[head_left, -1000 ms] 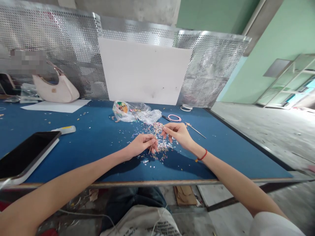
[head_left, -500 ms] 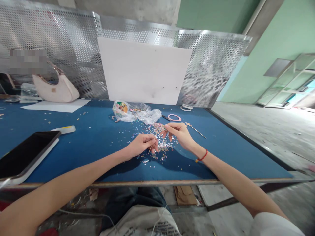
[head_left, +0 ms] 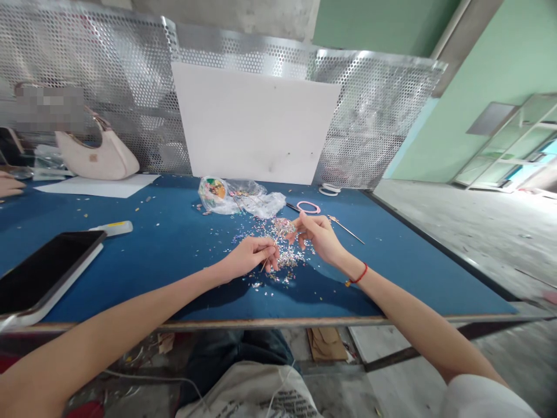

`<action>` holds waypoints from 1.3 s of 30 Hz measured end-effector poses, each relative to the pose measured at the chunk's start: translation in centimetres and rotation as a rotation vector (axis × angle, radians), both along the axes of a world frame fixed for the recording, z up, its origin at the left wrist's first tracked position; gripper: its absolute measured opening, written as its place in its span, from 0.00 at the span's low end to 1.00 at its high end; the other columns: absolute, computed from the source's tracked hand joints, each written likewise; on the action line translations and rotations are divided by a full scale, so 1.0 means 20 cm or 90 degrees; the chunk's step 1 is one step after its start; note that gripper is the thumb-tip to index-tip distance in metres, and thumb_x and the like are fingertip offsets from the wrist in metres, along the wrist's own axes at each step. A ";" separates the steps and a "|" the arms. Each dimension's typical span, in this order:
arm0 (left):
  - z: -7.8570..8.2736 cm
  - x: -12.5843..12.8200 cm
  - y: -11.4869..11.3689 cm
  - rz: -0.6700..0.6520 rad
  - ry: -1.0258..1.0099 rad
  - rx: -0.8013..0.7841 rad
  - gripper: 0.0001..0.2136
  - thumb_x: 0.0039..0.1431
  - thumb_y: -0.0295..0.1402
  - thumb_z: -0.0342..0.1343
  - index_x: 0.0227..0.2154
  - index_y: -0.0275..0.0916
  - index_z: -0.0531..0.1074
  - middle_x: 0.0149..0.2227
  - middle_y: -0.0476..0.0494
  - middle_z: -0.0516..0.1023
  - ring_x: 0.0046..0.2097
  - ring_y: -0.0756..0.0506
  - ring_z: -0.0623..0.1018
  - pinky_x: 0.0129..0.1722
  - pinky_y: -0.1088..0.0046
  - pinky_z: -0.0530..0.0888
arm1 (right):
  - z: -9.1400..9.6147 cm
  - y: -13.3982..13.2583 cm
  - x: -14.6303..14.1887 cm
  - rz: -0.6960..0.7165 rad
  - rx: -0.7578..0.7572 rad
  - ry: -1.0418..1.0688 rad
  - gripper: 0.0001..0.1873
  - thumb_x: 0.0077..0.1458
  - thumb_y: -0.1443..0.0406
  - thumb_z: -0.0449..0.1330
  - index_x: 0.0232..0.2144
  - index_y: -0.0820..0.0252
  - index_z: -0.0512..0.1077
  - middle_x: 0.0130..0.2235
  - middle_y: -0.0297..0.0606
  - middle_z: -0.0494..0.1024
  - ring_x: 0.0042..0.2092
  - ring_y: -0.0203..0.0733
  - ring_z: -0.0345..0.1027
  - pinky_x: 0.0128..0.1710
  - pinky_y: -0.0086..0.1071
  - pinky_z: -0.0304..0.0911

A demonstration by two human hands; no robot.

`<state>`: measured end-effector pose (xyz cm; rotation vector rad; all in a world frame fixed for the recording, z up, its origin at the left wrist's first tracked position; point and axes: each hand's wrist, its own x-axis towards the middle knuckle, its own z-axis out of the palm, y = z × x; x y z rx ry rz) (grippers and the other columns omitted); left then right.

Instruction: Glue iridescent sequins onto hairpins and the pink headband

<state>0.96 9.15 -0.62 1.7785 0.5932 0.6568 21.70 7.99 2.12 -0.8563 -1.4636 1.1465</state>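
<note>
My left hand [head_left: 252, 255] is closed in a pinch on a thin stick [head_left: 270, 249] that points up and away. Beside the stick's upper end, my right hand [head_left: 317, 235] pinches something too small to name. A red string bracelet [head_left: 359, 275] circles my right wrist. Both hands hover over a scatter of small pastel beads [head_left: 285, 261] on the blue table [head_left: 174, 255]. Behind the beads lies a crumpled clear plastic bag [head_left: 239, 197] with coloured bits inside.
A dark tablet [head_left: 43, 273] lies at the left front, with a white marker [head_left: 111, 228] behind it. A pink ring [head_left: 308, 206], a second stick [head_left: 346, 228] and a white ring [head_left: 329, 188] lie beyond my right hand. A cream handbag [head_left: 93, 158] stands at the back left. Another person's hand [head_left: 8, 186] shows at the far left edge.
My right hand has shifted slightly up and away with its fingers re-pinched near the stick's tip. Another person's hand has come into view at the left edge.
</note>
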 end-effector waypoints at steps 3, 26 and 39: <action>0.01 0.00 -0.01 0.003 0.012 0.018 0.11 0.63 0.37 0.50 0.29 0.36 0.70 0.25 0.46 0.78 0.24 0.52 0.74 0.27 0.76 0.69 | 0.00 0.00 0.00 -0.021 0.022 -0.035 0.19 0.51 0.50 0.64 0.23 0.61 0.75 0.22 0.37 0.77 0.20 0.33 0.66 0.16 0.26 0.58; -0.02 0.00 -0.02 -0.012 0.015 0.039 0.10 0.64 0.30 0.48 0.31 0.34 0.71 0.25 0.47 0.77 0.23 0.54 0.74 0.26 0.79 0.70 | -0.01 -0.01 0.01 -0.079 0.112 -0.151 0.18 0.53 0.53 0.63 0.22 0.61 0.72 0.18 0.32 0.72 0.13 0.28 0.56 0.12 0.25 0.49; -0.01 0.00 -0.01 -0.021 0.024 0.029 0.10 0.64 0.31 0.48 0.31 0.34 0.71 0.24 0.47 0.78 0.22 0.54 0.73 0.26 0.79 0.69 | -0.03 -0.02 0.01 -0.125 0.180 -0.252 0.24 0.60 0.51 0.53 0.21 0.60 0.67 0.18 0.32 0.72 0.14 0.30 0.60 0.14 0.26 0.52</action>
